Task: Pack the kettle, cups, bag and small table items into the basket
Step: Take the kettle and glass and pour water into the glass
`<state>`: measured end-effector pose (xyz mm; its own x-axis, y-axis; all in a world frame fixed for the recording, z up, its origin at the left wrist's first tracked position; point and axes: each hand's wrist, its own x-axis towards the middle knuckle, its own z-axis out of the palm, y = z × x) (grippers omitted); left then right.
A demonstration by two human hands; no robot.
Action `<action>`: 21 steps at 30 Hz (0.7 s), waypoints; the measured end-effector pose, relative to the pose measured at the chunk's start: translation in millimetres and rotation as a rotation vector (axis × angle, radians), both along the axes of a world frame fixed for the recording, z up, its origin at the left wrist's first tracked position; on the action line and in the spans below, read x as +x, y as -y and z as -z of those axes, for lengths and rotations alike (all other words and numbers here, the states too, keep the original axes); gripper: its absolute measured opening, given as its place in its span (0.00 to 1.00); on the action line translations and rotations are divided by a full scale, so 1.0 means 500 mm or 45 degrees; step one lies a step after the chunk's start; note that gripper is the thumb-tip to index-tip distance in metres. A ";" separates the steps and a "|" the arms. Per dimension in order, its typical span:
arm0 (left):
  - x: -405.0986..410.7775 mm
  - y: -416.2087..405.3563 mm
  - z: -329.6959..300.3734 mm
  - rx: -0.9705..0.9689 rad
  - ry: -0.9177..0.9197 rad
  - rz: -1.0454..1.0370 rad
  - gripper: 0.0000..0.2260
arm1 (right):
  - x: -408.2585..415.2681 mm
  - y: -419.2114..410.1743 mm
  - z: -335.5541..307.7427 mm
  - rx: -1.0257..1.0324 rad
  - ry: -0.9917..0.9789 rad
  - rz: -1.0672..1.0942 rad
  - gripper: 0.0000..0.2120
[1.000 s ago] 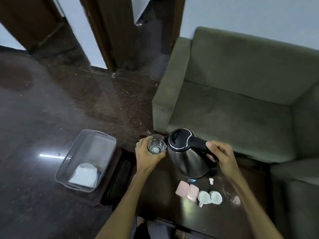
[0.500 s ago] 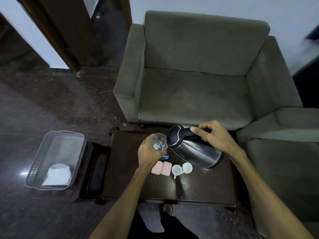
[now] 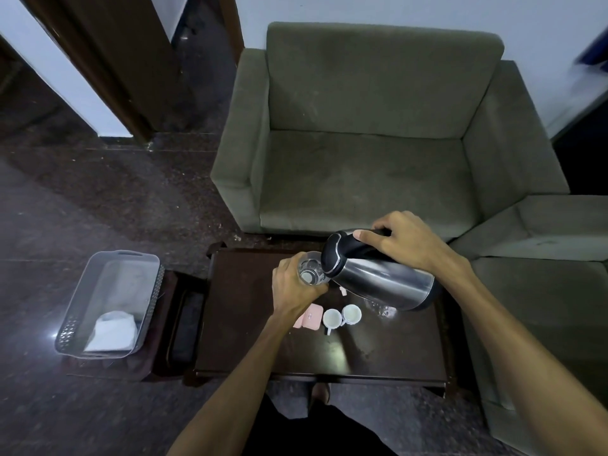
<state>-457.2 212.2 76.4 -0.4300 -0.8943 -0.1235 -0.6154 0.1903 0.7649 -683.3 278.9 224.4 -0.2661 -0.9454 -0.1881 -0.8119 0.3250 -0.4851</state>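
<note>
My right hand (image 3: pixel 406 240) grips the black handle of a steel kettle (image 3: pixel 381 281), which is tipped far over to the left above the dark table (image 3: pixel 362 353). Its lid end meets the rim of a clear glass (image 3: pixel 310 273) held in my left hand (image 3: pixel 292 291). Two small white cups (image 3: pixel 342 315) and pink packets (image 3: pixel 311 319) lie on the table below. The clear plastic basket (image 3: pixel 112 302) stands on the floor to the left with a white bag (image 3: pixel 113 332) in it.
A green armchair (image 3: pixel 371 153) stands right behind the table and another green seat (image 3: pixel 546 291) to its right. A second clear glass (image 3: pixel 383 309) sits under the kettle. A dark low stand (image 3: pixel 187 327) lies between basket and table.
The kettle has gone from upright to tipped steeply toward the glass. The view has swung right, away from the basket.
</note>
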 end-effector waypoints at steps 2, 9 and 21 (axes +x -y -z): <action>-0.004 -0.001 0.003 -0.026 0.029 0.006 0.28 | -0.004 0.006 -0.003 0.011 -0.038 -0.025 0.34; -0.013 -0.005 0.010 -0.022 0.035 0.014 0.28 | -0.011 0.018 -0.011 0.065 -0.112 -0.068 0.35; -0.017 -0.011 0.017 0.005 0.013 -0.001 0.30 | -0.015 0.022 -0.013 0.078 -0.156 -0.092 0.39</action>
